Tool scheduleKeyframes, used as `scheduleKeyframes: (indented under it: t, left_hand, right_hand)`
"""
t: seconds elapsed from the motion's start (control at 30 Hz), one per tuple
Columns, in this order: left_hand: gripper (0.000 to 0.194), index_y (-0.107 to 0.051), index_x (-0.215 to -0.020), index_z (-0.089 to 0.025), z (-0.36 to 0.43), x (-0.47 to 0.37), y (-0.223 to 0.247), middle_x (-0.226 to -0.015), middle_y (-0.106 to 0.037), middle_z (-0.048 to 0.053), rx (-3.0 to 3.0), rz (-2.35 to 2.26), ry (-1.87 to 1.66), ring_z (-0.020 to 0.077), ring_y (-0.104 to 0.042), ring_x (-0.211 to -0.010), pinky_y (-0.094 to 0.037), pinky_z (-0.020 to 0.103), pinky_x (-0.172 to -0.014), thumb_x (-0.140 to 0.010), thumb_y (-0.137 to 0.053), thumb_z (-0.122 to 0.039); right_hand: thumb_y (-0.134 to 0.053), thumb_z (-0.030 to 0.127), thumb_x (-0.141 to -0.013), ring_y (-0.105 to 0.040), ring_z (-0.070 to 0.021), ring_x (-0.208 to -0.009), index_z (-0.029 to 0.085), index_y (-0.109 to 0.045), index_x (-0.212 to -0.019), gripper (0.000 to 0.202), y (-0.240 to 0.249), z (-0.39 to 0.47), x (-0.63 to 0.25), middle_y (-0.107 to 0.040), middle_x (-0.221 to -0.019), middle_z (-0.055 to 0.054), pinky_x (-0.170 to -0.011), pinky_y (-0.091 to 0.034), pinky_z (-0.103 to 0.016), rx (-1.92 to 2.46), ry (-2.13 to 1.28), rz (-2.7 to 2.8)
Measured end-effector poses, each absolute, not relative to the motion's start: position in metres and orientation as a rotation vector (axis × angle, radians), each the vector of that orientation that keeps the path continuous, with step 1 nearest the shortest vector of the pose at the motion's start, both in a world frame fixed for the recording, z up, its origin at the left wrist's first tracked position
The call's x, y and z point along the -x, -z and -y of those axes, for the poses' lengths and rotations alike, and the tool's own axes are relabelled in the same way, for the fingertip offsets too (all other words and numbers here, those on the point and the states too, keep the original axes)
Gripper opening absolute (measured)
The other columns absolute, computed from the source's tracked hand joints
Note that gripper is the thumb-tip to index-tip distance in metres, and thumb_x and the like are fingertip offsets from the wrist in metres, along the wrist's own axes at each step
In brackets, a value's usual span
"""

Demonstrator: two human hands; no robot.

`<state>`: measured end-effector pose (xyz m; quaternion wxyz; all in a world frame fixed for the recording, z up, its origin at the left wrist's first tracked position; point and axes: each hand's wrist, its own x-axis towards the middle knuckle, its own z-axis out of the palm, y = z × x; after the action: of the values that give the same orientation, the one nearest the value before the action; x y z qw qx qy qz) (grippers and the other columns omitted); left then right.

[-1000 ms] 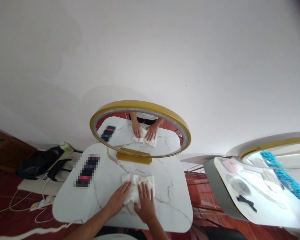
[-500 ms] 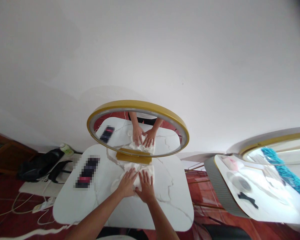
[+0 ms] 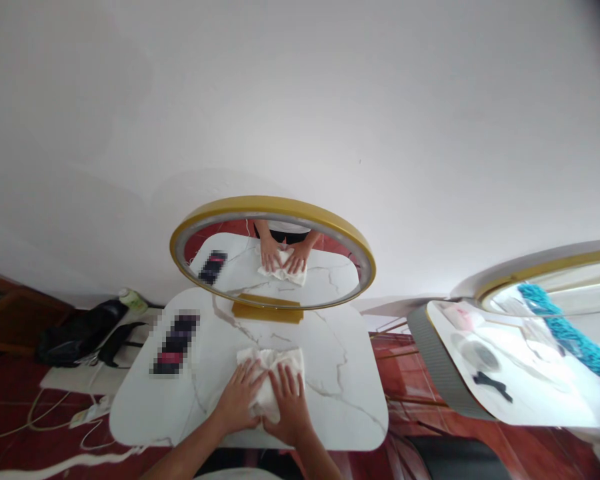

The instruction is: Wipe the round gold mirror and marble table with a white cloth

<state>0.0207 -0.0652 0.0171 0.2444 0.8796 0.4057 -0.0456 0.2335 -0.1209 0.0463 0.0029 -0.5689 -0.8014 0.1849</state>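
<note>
A crumpled white cloth (image 3: 266, 358) lies on the white marble-patterned table (image 3: 340, 407). Pressed flat on its left part is my left hand (image 3: 240, 395), fingers stretched out. My right hand (image 3: 289, 403) rests beside it on the right part, fingers spread. The thumbs come close together at the cloth's near side. Behind the cloth, a gold-framed oval mirror (image 3: 275, 260) stands on a gold base (image 3: 267, 311) and reflects both hands and the cloth.
On the table's left lies a dark, blurred-out object (image 3: 176, 343). A second table (image 3: 535, 373) at right carries a black bow-like item (image 3: 493, 387) and a second mirror (image 3: 555, 267). A black bag (image 3: 83, 330), a bottle (image 3: 133, 300) and cables sit at left. A black stool (image 3: 455, 459) stands at lower right.
Both hands and the cloth have slid toward me, away from the mirror base. More of the tabletop in front of the base now shows.
</note>
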Motion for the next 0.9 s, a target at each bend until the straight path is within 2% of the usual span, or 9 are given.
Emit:
scheduleKeyframes:
  t: [0.17, 0.37, 0.53, 0.73, 0.9]
  left_hand:
    - [0.101, -0.018, -0.146, -0.036, 0.097, 0.003, -0.015, -0.156, -0.011, 0.005, -2.357, -1.207, 0.177, 0.039, -0.004, -0.141, -0.014, 0.054, -0.111, -0.06, -0.07, -0.049]
    - [0.096, -0.018, -0.146, -0.036, 0.1, 0.018, -0.015, -0.156, -0.012, 0.006, -2.322, -1.261, 0.189, 0.0359, -0.005, -0.141, -0.016, 0.052, -0.112, -0.064, -0.068, -0.041]
    - [0.097, -0.022, -0.145, -0.036, 0.076, 0.023, -0.017, -0.156, -0.011, 0.006, -2.287, -1.306, 0.231, 0.0363, -0.006, -0.141, -0.015, 0.052, -0.111, -0.06, -0.07, -0.042]
    - [0.098, -0.03, -0.142, -0.034, 0.03, 0.029, -0.025, -0.155, -0.016, 0.007, -2.303, -1.347, 0.239, 0.037, -0.012, -0.14, -0.013, 0.054, -0.111, -0.054, -0.071, -0.039]
    - [0.094, -0.036, -0.14, -0.03, -0.01, 0.025, -0.035, -0.154, -0.018, 0.01, -2.3, -1.415, 0.231, 0.0382, -0.014, -0.139, -0.013, 0.054, -0.11, -0.054, -0.071, -0.039]
  right_hand:
    - [-0.045, 0.06, -0.078, -0.005, -0.0351, -0.141, 0.025, 0.008, -0.147, 0.094, -0.052, 0.142, -0.22, 0.009, -0.154, -0.003, -0.112, -0.008, -0.05, 1.668, -0.703, 2.581]
    - [-0.044, 0.059, -0.079, -0.008, -0.0382, -0.14, 0.022, 0.007, -0.147, 0.093, -0.046, 0.14, -0.205, 0.01, -0.153, -0.007, -0.11, -0.011, -0.054, 1.622, -0.679, 2.626]
    - [-0.043, 0.059, -0.079, -0.01, -0.0382, -0.14, 0.022, 0.004, -0.148, 0.091, -0.036, 0.12, -0.191, 0.006, -0.154, -0.007, -0.109, -0.014, -0.055, 1.684, -0.589, 2.618]
    - [-0.046, 0.059, -0.078, -0.011, -0.0381, -0.14, 0.023, 0.004, -0.148, 0.092, -0.03, 0.079, -0.173, 0.003, -0.154, -0.008, -0.109, -0.011, -0.055, 1.745, -0.544, 2.576]
    - [-0.047, 0.064, -0.076, -0.011, -0.0375, -0.14, 0.023, 0.001, -0.148, 0.096, -0.027, 0.041, -0.161, 0.0, -0.155, -0.009, -0.109, -0.011, -0.055, 1.839, -0.526, 2.499]
